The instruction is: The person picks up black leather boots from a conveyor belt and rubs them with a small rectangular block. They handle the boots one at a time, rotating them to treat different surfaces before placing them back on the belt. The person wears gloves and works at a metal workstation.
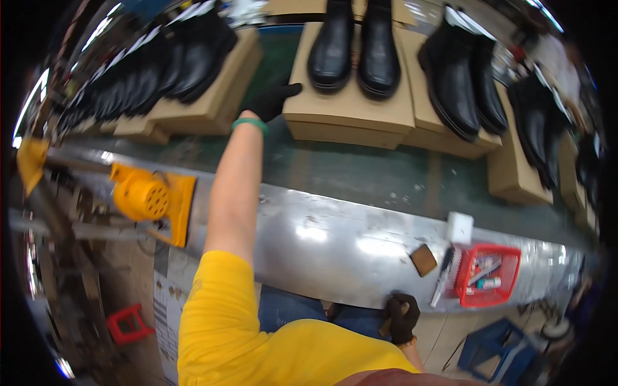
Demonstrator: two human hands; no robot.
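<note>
My left hand (pixel 273 101), in a black glove, reaches across to the left side of a brown cardboard box (pixel 351 122). Its fingers are stretched out against the box's edge. On that box stands a pair of black leather boots (pixel 380 58), toes toward me. My right hand (pixel 403 318), gloved in black too, is close to my body at the metal ledge's near edge. Its fingers are curled around a small brown piece (pixel 385 327), mostly hidden, whose kind I cannot make out.
More black boots (pixel 450 83) on boxes line the green conveyor belt (pixel 360 174). On the metal ledge (pixel 309 251) are a yellow machine (pixel 151 196), a brown block (pixel 423 260), a white block (pixel 460 228) and a red basket (pixel 492 297). A red stool (pixel 131 323) and blue stool (pixel 499 350) stand below.
</note>
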